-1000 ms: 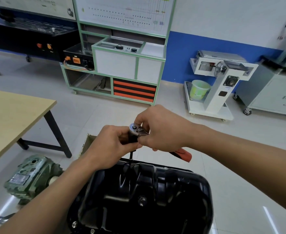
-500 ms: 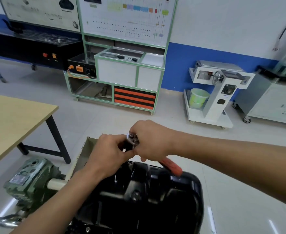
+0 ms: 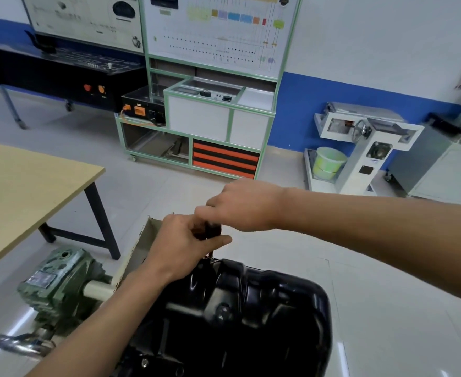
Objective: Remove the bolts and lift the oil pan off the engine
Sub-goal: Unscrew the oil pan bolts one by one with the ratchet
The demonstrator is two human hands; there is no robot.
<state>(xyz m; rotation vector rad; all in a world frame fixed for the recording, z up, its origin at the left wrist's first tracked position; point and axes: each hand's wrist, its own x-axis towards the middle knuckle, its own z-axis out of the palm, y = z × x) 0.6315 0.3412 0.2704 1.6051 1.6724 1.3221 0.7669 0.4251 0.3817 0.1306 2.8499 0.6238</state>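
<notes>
The pan [image 3: 264, 308] lay with its bottom up on the engine, which was mostly hidden under it, so that the flange and its bolts [image 3: 145, 362] could be reached from above. Both hands worked just above the far rim of the pan, where a dark tool [image 3: 212, 229] stood nearly upright with its thin shaft going down to the rim. The left hand [image 3: 180, 246] had its fingers and thumb curled around the body of the tool, I think to keep it straight on the bolt head, which was itself hidden under the shaft. The right hand [image 3: 247, 205] came over from the right of the pan, with its fingers bent down and closed on the top of the tool, probably to turn it, though blur hid the exact grip. So the pan was directly below and in front of both hands, not touched by them; only the tool joined them to it. On the near flange of the pan at least one bolt head could be seen, so in my judgement the lifting was not possible yet. A green gearbox [image 3: 58, 284] stood left of the pan.
</notes>
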